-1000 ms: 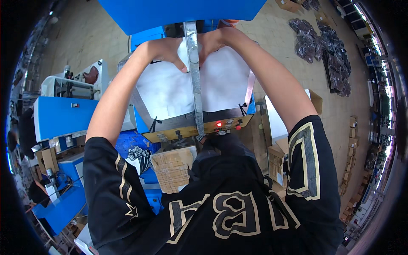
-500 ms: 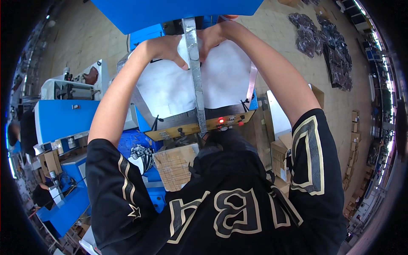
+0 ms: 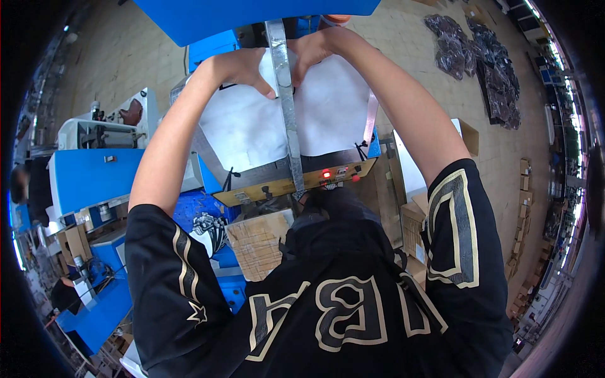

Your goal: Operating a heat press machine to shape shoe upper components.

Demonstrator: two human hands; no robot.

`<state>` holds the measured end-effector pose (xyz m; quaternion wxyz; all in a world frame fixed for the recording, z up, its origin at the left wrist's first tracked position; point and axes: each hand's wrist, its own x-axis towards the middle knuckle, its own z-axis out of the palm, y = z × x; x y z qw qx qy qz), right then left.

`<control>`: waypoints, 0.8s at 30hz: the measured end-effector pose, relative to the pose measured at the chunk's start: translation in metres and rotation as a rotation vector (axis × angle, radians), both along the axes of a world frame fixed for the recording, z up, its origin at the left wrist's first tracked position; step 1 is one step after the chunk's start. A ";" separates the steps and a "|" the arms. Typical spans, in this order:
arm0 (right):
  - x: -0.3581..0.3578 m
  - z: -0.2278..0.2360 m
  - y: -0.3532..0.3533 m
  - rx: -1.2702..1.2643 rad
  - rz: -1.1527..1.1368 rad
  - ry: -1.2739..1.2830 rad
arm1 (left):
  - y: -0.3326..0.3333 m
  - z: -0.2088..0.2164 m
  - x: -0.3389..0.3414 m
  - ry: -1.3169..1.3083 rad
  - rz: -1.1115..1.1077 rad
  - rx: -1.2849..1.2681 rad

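Has both arms stretched forward over the machine [image 3: 222, 189], on either side of the metal bar [image 3: 288, 107]; has the left hand [image 3: 242, 68] just left of the bar, toward its far end, with thumb spread away and pointing at the bar; has the right hand [image 3: 310, 51] just right of the bar, also toward its far end, with thumb turned down alongside; cannot tell, with the other fingers mostly hidden, whether gripping, pressing or merely resting.

Shows the white sheet [image 3: 246, 129] on both sides of the bar, crossed by it in this view; cannot tell whether made of 1 piece or 2; looks, by judgement, already laid out flat toward the bar's near end; looks unfinished toward the far end, with 2 hands busy there; cannot judge how much is left.

Shows a lit red lamp [image 3: 326, 174] just right of the bar's near end; shows a cardboard box [image 3: 257, 244] to the left of that end, lower down.
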<state>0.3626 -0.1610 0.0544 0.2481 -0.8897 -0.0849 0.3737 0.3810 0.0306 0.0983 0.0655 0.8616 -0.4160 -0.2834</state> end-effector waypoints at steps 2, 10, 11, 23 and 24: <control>-0.003 0.002 -0.001 -0.034 -0.014 0.014 | -0.007 0.024 -0.015 0.000 0.108 0.188; -0.017 0.021 0.006 0.043 -0.123 -0.039 | 0.014 -0.026 0.017 0.170 -0.002 -0.091; -0.021 0.029 0.008 0.043 -0.247 -0.098 | 0.017 -0.038 0.025 0.200 -0.015 -0.195; -0.041 -0.042 0.029 -0.344 -0.249 -1.123 | 0.001 -0.062 -0.011 -0.551 0.205 -0.190; -0.041 -0.043 0.027 -0.338 -0.245 -1.119 | 0.002 -0.069 -0.013 -0.549 0.210 -0.185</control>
